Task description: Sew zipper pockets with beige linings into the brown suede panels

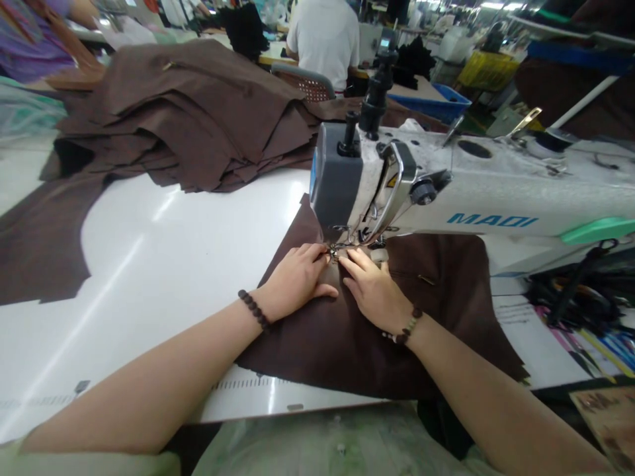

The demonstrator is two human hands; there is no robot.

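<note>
A dark brown fabric piece [317, 350] lies under the head of a white and grey sewing machine [496, 188]. My left hand [297, 274] rests on the fabric just left of the presser foot [333, 252], fingers stretched toward it and thumb out to the right. Flat on the cloth to the right of the foot is my right hand [374, 287], its fingers spread and pointing at the needle area. A zipper pull [426, 279] shows on the fabric right of that hand. The needle tip itself is too small to make out.
Stacked brown fabric pieces [198, 112] cover the table's back left. Pens and tools [595, 344] lie at the right edge, near a black cord-like bundle [570, 284]. Behind the machine are a blue bin [436, 102] and a seated person in white [325, 39].
</note>
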